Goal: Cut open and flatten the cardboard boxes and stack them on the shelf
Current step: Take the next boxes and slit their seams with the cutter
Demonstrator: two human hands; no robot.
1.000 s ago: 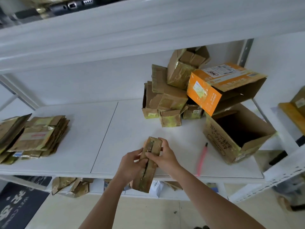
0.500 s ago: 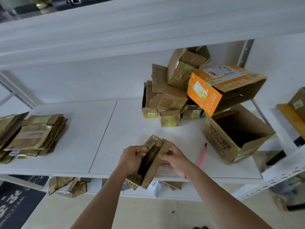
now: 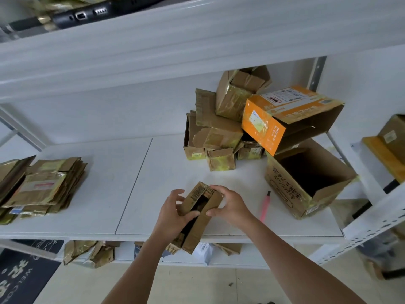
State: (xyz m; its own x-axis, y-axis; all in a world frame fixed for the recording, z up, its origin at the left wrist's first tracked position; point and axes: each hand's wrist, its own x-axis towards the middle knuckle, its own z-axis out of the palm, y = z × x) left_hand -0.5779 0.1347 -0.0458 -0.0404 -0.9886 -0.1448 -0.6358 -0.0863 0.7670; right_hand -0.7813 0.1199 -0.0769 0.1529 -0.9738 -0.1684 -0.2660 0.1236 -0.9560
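I hold a small brown cardboard box [image 3: 198, 213] over the front edge of the white shelf [image 3: 135, 194]. Its ends are open and I see a dark gap through it. My left hand [image 3: 173, 213] grips its left side, thumb curled over the edge. My right hand [image 3: 230, 205] grips its right side, fingers on the top corner. A stack of flattened boxes [image 3: 43, 185] lies at the shelf's left end. A pile of uncut boxes [image 3: 219, 132] sits at the back right. A pink cutter [image 3: 265, 205] lies on the shelf right of my right hand.
An orange box [image 3: 285, 115] leans on the pile above a large open brown box [image 3: 306, 181]. A second rack [image 3: 377, 207] with boxes stands at the right. Crumpled cardboard [image 3: 92, 253] lies on the lower shelf. A dark mat [image 3: 19, 275] covers the floor at bottom left.
The box was pressed nearly flat a second ago. It has since been pulled open between my hands and tilted, so its hollow inside shows.
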